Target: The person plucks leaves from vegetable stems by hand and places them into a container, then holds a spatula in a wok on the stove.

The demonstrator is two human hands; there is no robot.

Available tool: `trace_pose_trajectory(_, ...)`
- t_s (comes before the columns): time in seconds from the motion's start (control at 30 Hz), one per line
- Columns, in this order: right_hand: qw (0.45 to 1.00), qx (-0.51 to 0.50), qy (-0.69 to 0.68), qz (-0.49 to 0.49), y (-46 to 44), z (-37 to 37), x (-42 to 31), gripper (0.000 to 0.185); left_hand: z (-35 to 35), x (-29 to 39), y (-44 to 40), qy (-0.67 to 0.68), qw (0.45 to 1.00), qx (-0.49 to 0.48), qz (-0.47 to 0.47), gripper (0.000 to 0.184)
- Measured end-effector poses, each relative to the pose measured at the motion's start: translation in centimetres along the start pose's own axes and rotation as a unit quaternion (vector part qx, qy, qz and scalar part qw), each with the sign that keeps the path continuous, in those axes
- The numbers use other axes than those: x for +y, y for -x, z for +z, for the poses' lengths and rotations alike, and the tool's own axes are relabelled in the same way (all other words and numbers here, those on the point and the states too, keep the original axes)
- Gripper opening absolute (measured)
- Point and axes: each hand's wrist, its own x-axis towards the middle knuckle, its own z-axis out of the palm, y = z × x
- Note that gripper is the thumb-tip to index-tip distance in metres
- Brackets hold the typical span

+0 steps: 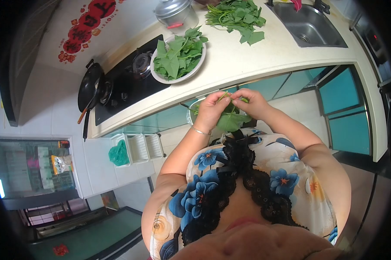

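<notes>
My left hand (213, 110), with a bracelet at its wrist, pinches a leafy green stem (231, 122) in front of my body. The fingers of my right hand (252, 105) are closed on the same greens, close beside the left. A broad leaf hangs down between the two hands. Behind my left hand a light-rimmed container (190, 115) is partly visible; its contents are mostly hidden. On the counter, a white bowl (199, 70) is heaped with green leaves (177, 56). Farther back lies a loose pile of leafy stems (239, 19).
The pale counter (265, 58) runs across in front of me. A black gas stove (124, 86) with a wok (90, 84) is at left. A metal pot (177, 17) stands behind the bowl, and a sink (310, 26) is at right. White baskets (138, 148) sit low at left.
</notes>
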Motion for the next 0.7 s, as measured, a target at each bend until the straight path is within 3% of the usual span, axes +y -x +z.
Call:
trace_pose_trajectory(0.1,0.999,0.027,0.029,-0.005,0.5,0.1,-0.2,0.015,0.3,-0.4,-0.2,-0.012,1.0,-0.018,0.022,0.017)
trace_pose_trajectory(0.17,0.997,0.032,-0.055,0.038,0.6,0.0,0.3,0.016,0.6,-0.2,-0.1,-0.03,0.998,-0.028,0.036,0.016)
trace_pose_trajectory(0.23,0.998,0.051,-0.032,0.031,0.7,-0.3,-0.1,0.014,0.8,0.3,-0.1,-0.041,0.999,0.014,0.02,0.014)
trace_pose_trajectory(0.3,0.997,0.07,-0.012,0.024,0.8,-0.6,-0.5,0.014,0.8,1.4,0.1,-0.03,0.999,-0.007,-0.015,0.013)
trace_pose_trajectory(0.37,0.96,0.095,0.202,-0.168,0.7,-1.2,-1.0,0.016,0.4,1.8,0.0,-0.02,0.998,-0.028,-0.052,0.014)
trace_pose_trajectory(0.7,0.908,0.06,0.336,-0.242,0.8,-1.8,-2.2,0.029,-0.4,1.5,-0.3,-0.006,0.99,-0.054,-0.131,0.01)
